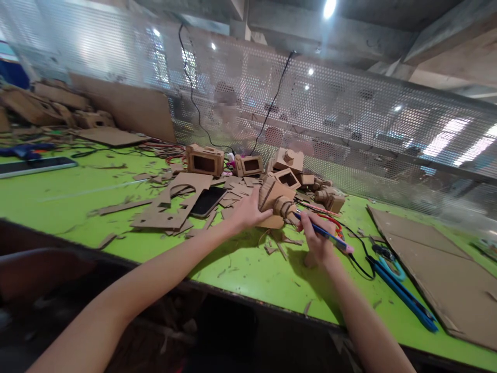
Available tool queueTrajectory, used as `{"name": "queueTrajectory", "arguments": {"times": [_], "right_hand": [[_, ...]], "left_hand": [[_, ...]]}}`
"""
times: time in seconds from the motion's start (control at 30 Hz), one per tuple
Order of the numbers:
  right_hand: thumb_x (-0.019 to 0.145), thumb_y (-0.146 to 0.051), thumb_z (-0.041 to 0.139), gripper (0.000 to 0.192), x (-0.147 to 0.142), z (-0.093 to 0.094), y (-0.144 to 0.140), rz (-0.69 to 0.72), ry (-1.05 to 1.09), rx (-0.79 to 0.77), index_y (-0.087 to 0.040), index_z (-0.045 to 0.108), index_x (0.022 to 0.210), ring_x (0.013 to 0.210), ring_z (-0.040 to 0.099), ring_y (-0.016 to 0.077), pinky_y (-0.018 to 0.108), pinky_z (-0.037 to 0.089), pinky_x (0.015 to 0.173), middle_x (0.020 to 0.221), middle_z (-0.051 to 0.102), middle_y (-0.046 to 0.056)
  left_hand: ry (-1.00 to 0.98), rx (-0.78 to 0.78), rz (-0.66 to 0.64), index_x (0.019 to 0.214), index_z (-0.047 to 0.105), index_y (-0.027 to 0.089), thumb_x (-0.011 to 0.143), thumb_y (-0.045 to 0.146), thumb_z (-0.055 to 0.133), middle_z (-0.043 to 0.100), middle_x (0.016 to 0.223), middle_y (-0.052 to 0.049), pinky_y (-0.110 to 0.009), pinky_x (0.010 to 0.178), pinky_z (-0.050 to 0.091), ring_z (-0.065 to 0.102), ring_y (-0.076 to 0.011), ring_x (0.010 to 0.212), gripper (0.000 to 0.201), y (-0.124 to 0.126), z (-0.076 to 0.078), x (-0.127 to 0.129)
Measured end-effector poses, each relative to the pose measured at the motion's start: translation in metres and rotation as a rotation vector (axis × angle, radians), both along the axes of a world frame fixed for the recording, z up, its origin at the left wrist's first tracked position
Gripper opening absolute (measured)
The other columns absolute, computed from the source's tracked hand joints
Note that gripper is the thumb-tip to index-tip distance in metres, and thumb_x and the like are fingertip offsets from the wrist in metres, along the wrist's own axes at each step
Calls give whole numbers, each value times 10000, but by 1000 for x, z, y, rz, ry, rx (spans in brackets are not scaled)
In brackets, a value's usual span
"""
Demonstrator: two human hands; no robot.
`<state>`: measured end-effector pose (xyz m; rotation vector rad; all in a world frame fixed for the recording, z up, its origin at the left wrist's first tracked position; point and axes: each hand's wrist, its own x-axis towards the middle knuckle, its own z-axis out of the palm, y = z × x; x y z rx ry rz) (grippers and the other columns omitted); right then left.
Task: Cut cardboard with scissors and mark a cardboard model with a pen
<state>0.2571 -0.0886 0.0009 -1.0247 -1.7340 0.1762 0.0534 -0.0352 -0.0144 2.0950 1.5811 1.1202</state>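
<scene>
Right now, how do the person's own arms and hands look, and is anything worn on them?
Both arms are bare as far as the picture shows them: no sleeves appear. The left hand and the right hand have no gloves. I can see no watch, bracelet or ring, though the picture is too blurred to rule out a small ring. The forearms are slim.

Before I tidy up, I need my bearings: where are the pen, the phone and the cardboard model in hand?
pen [324, 234], head view, mid-barrel
phone [207, 201], head view, screen centre
cardboard model [274, 197], head view, its top face
</scene>
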Motion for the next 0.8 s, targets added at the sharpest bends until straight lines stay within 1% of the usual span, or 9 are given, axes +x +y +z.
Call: {"name": "queueTrajectory", "arguments": {"times": [0.1, 0.17, 0.23, 0.27, 0.33, 0.4, 0.47, 0.6, 0.8], "right_hand": [[871, -495, 554, 313, -7, 0, 1, 46, 346, -201, -208, 677, 843, 452, 555, 145, 275, 445, 428, 562, 626, 0], [829, -553, 583, 372, -5, 1, 5, 54, 590, -287, -191, 654, 871, 406, 506, 117, 235, 389, 378, 519, 585, -28], [781, -584, 622, 401, 0, 6, 10, 23, 770, -246, -183, 616, 781, 389, 470, 88, 203, 357, 367, 485, 539, -52], [766, -575, 646, 395, 3, 8, 12, 11, 810, -187, -183, 606, 784, 422, 500, 85, 195, 379, 389, 522, 560, -49], [794, -532, 644, 363, 8, 11, 12, 22, 778, -65, -197, 609, 928, 571, 619, 112, 211, 469, 478, 715, 660, -11], [876, -482, 559, 337, 8, 10, 10, 47, 621, 26, -222, 581, 1089, 723, 683, 153, 261, 533, 572, 891, 698, 31], [913, -431, 509, 284, 3, 6, 8, 38, 409, 109, -219, 591, 1082, 751, 691, 175, 300, 553, 624, 883, 704, 46], [843, -351, 622, 157, -6, -6, 6, 5, 131, 186, -208, 628, 906, 676, 667, 171, 303, 555, 617, 798, 699, 39], [856, -363, 604, 176, -5, -9, 5, 4, 95, 190, -217, 610, 954, 659, 652, 163, 289, 537, 603, 764, 682, 26]], "left_hand": [[70, -38, 38, 1352, 340, 107, 744, 522, 601, 618, 1141, -233, -541, 874, 471, 616, -413, 1027, 781, -2, 1, 1], [-4, -66, 53, 1331, 355, 122, 736, 522, 607, 611, 1153, -231, -559, 891, 457, 602, -419, 1050, 759, 1, 1, -1], [-141, -85, 14, 1306, 361, 139, 725, 501, 611, 589, 1206, -222, -558, 931, 440, 581, -401, 1095, 729, 8, -3, -5], [-215, -89, -33, 1291, 364, 151, 723, 485, 604, 576, 1240, -209, -540, 955, 436, 570, -378, 1123, 702, 12, -5, -6], [-340, -98, -162, 1248, 380, 177, 721, 462, 579, 563, 1285, -167, -478, 985, 442, 557, -321, 1162, 631, 19, -10, -8], [-401, -107, -272, 1213, 403, 193, 721, 457, 554, 565, 1299, -127, -422, 991, 453, 550, -280, 1183, 578, 21, -14, -8], [-418, -126, -331, 1208, 416, 197, 719, 453, 556, 564, 1305, -112, -404, 993, 457, 546, -268, 1190, 570, 19, -17, -5], [-374, -134, -317, 1237, 415, 220, 735, 425, 569, 543, 1339, -102, -405, 1025, 440, 528, -255, 1214, 564, 11, -20, -1], [-294, -83, -254, 1215, 408, 240, 743, 401, 595, 553, 1320, -109, -444, 1007, 454, 546, -265, 1189, 532, 7, -18, 2]]}}
